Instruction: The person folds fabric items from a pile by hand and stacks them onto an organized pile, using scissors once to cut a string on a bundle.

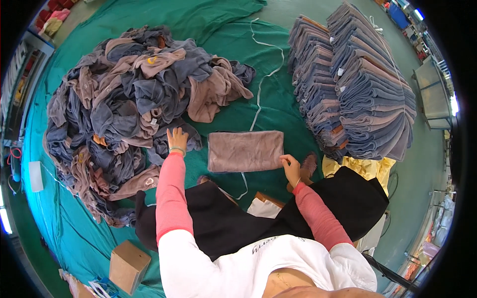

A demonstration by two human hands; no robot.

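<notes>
Before me, a folded brown towel point(246, 151) lies flat, with a thin darker edge of cloth showing under it. My right hand point(291, 167) is at its right edge, fingers curled and fingertips touching the cloth. Whether they pinch it is unclear. My left hand point(177, 139) rests with fingers spread on a crumpled grey-blue towel point(190, 136) at the near right side of a large loose heap of brown and grey-blue towels point(123, 97). A white strap point(266, 76) runs across the floor sheet and passes beneath the folded towel.
Tall rows of folded towels point(372, 100) stand at the right, beside gold-coloured sheeting point(357, 167). A green sheet point(223, 22) covers the floor. A cardboard box point(128, 262) sits at lower left. A white cloth item point(264, 208) lies between my legs.
</notes>
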